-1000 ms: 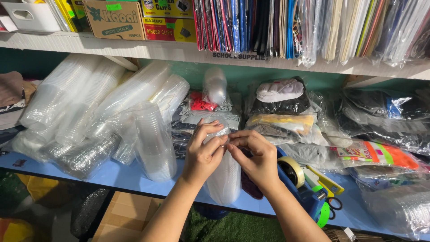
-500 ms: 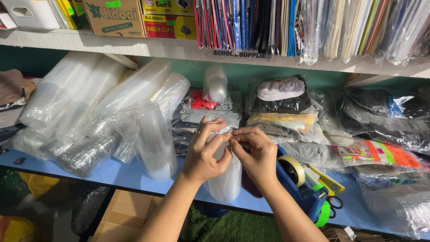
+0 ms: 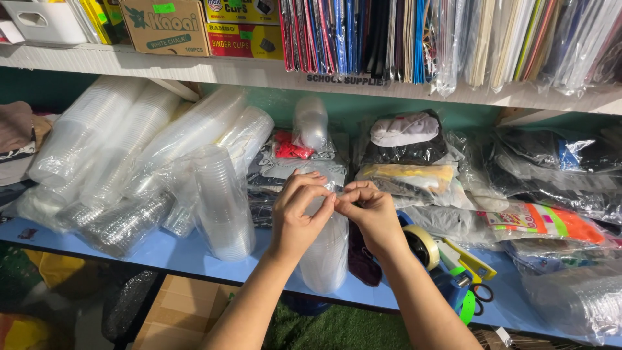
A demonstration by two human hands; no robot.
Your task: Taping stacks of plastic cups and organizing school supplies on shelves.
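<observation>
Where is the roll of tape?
In the head view, the tape roll sits in a blue dispenser on the blue table, just right of the right hand and beside the scissors.

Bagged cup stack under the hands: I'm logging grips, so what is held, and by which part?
Both hands, left hand and right hand, pinch the bagged cup stack by its plastic wrap's top end.

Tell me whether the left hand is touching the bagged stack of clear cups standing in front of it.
Touching. The head view shows the left hand pinching the plastic at the top of the bagged cup stack, opposite the right hand.
</observation>
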